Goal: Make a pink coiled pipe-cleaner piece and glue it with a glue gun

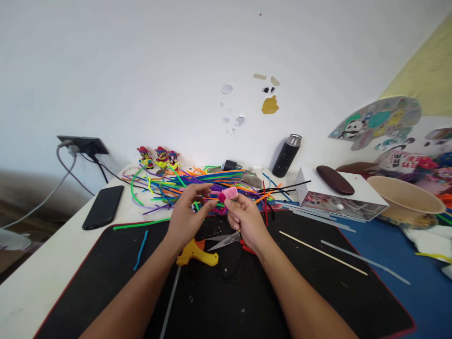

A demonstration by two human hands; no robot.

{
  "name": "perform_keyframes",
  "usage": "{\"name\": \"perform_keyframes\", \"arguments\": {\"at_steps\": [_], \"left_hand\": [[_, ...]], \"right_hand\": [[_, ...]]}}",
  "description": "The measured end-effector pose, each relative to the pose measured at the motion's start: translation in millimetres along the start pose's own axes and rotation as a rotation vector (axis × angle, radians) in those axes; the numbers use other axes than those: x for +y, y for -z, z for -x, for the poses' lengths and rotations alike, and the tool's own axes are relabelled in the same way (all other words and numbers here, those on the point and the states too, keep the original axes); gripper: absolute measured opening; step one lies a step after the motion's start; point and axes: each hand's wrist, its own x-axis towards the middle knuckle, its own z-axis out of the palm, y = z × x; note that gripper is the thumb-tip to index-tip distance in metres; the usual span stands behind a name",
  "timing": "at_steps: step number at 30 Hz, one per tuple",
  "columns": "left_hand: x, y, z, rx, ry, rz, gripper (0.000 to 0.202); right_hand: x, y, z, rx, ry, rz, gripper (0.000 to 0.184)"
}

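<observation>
My right hand (245, 217) is closed on a small pink coil of pipe cleaner (228, 194), held above the black mat (318, 287). My left hand (189, 212) is right beside it, with thumb and fingers curved toward the pink coil's left end and touching it. Under my hands lie a yellow glue gun (197, 254) and small scissors (226, 240). A heap of coloured pipe cleaners (197, 181) lies just behind my hands.
A black phone (103, 206) lies at the left, three small pipe-cleaner figures (159, 157) stand by the wall. A black flask (286, 155), a white box (339, 195), a beige bowl (406, 197) and a thin wooden stick (323, 253) are to the right.
</observation>
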Motion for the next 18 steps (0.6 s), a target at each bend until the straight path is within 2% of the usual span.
{"name": "perform_keyframes", "arguments": {"at_steps": [3, 5, 12, 18], "left_hand": [[0.8, -1.7, 3.0, -0.084, -0.135, -0.171, 0.040], [-0.5, -2.7, 4.2, -0.129, -0.176, -0.231, 0.038], [-2.2, -3.1, 4.4, -0.116, -0.111, -0.196, 0.032], [-1.2, -4.8, 5.4, -0.100, -0.120, -0.218, 0.031]], "right_hand": [[0.4, -0.1, -0.1, 0.004, 0.008, 0.010, 0.041], [0.7, -0.5, 0.1, 0.000, 0.016, 0.022, 0.041], [0.9, -1.8, 1.3, 0.009, -0.002, 0.062, 0.042], [3.3, -3.1, 0.3, 0.011, -0.010, 0.057, 0.045]]}}
